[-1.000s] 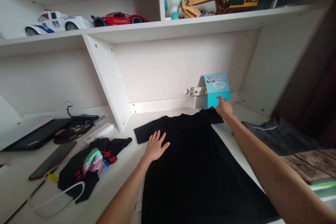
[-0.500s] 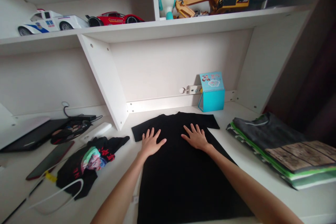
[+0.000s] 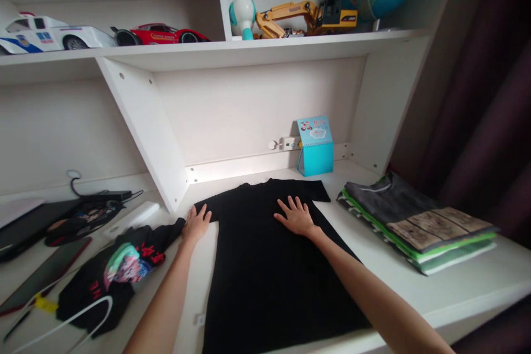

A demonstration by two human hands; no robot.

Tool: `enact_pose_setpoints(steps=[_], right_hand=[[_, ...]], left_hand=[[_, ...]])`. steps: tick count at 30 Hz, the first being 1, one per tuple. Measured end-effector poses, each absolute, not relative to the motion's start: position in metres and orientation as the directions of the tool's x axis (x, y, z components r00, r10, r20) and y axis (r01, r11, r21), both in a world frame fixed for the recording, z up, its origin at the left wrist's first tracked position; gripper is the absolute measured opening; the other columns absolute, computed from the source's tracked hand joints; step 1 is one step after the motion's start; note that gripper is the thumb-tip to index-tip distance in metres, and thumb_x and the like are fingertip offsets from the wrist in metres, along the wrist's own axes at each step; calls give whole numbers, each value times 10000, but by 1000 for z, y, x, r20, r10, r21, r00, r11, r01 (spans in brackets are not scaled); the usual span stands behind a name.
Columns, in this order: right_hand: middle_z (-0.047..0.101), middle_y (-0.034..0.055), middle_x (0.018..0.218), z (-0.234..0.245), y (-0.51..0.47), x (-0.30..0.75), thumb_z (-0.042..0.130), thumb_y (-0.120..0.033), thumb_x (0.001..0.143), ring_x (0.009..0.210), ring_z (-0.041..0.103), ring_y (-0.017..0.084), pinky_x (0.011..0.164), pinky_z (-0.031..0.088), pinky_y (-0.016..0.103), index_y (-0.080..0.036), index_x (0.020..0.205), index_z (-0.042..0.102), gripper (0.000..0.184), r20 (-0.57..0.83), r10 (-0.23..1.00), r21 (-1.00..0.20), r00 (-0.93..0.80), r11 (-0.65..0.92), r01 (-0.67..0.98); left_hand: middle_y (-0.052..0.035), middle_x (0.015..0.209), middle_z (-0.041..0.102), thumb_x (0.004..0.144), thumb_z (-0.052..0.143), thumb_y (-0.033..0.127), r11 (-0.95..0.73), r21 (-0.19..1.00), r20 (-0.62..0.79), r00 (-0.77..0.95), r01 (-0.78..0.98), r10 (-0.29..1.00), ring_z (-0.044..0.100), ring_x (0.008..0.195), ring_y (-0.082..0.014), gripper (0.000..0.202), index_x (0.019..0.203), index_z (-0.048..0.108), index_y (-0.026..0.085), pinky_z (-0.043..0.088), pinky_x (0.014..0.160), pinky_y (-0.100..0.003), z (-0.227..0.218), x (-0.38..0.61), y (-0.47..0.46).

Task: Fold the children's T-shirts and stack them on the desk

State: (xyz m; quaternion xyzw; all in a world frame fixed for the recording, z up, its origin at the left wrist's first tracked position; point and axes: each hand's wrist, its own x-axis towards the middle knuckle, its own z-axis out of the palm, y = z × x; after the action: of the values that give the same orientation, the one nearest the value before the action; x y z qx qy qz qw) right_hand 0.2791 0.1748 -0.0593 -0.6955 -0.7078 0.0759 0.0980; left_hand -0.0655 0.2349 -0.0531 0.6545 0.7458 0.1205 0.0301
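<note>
A black T-shirt (image 3: 257,265) lies spread on the white desk, its neckline toward the back panel and both short sleeves out to the sides. My left hand (image 3: 196,224) rests on the end of the left sleeve, fingers a little apart and lying on the cloth. On the upper chest, right of centre, my right hand (image 3: 295,217) lies flat with its fingers spread. Just left of my left hand is a crumpled black garment (image 3: 95,282) with a colourful print and red lettering.
A stack of folded shirts (image 3: 418,221) sits at the right. A blue desk calendar (image 3: 317,157) stands at the back near a power socket (image 3: 289,144). A phone (image 3: 45,274), cables and a laptop (image 3: 37,227) occupy the left. Toy cars and a toy excavator (image 3: 307,15) fill the shelf above.
My left hand has slid left from the shirt's chest to the left sleeve end. My right hand stays on the chest. The view has turned slightly right.
</note>
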Motion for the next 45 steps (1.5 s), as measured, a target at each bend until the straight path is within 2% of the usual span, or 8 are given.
enact_pose_setpoints(steps=[4, 8, 13, 20, 25, 30, 37, 45], right_hand=[[170, 116, 1481, -44, 177, 275, 247, -625, 862, 1345, 75, 342, 1021, 130, 534, -280, 1413, 239, 651, 25, 999, -248, -21, 26, 968], [236, 175, 1442, -16, 143, 239, 366, -451, 893, 1325, 169, 330, 1017, 188, 502, -182, 1395, 290, 575, 83, 994, -243, -74, 92, 966], [580, 89, 1005, 3, 43, 168, 499, -520, 803, 949, 542, 233, 788, 461, 334, -205, 1096, 575, 436, 134, 787, -257, -602, 614, 746], [579, 77, 862, -19, -11, 114, 565, -643, 687, 801, 563, 250, 635, 503, 387, -258, 986, 586, 488, 166, 698, -106, -696, 714, 692], [588, 55, 799, -42, -10, 94, 664, -463, 676, 715, 559, 202, 486, 441, 260, -213, 806, 584, 293, 257, 603, -123, -755, 795, 593], [593, 18, 749, -37, -14, 103, 626, -257, 681, 623, 555, 152, 445, 373, 230, -187, 768, 561, 129, 309, 613, -206, -727, 790, 578], [575, -6, 787, 11, -22, 175, 442, -73, 690, 668, 561, 117, 582, 392, 197, -213, 855, 538, 237, 366, 882, -666, -298, 472, 578], [603, -41, 691, -33, -31, 223, 454, -60, 666, 555, 545, 115, 531, 362, 201, -254, 826, 591, 286, 253, 948, -592, -192, 309, 744]], left_hand=[[-176, 1441, 256, 906, 284, 402, 182, 279, 165, -234, 943, 958, 137, 1333, -381, 511, 1368, 356, 196, 349, 937, -540, -55, -64, 237], [-134, 1307, 484, 870, 408, 228, 43, 371, 297, -162, 928, 941, 374, 1245, -315, 418, 1276, 480, 163, 358, 975, -451, -55, -72, 239], [-94, 1111, 622, 824, 506, 193, -1, 414, 371, -168, 910, 913, 562, 1044, -193, 359, 1177, 546, 142, 403, 932, -285, -56, -78, 241], [-42, 835, 645, 738, 609, 259, -24, 677, 354, -298, 735, 887, 603, 868, -219, 354, 1087, 610, 198, 427, 858, -336, -55, -76, 237], [-50, 908, 673, 696, 609, 151, -45, 852, 263, -351, 522, 899, 595, 922, -221, 221, 899, 684, 195, 413, 904, -349, -46, -83, 236], [-73, 1026, 664, 690, 609, 141, -46, 958, 154, -371, 285, 916, 583, 1019, -208, 235, 911, 683, 176, 446, 882, -330, -34, -85, 238], [-109, 1033, 668, 704, 604, 136, -124, 991, 131, -249, 44, 960, 649, 870, -193, 454, 1157, 589, 163, 497, 791, -342, 15, -23, 266], [-78, 1127, 636, 629, 656, 52, -242, 968, 248, -126, 61, 961, 548, 1094, -214, 413, 1025, 672, 168, 375, 971, -309, 1, 105, 287]])
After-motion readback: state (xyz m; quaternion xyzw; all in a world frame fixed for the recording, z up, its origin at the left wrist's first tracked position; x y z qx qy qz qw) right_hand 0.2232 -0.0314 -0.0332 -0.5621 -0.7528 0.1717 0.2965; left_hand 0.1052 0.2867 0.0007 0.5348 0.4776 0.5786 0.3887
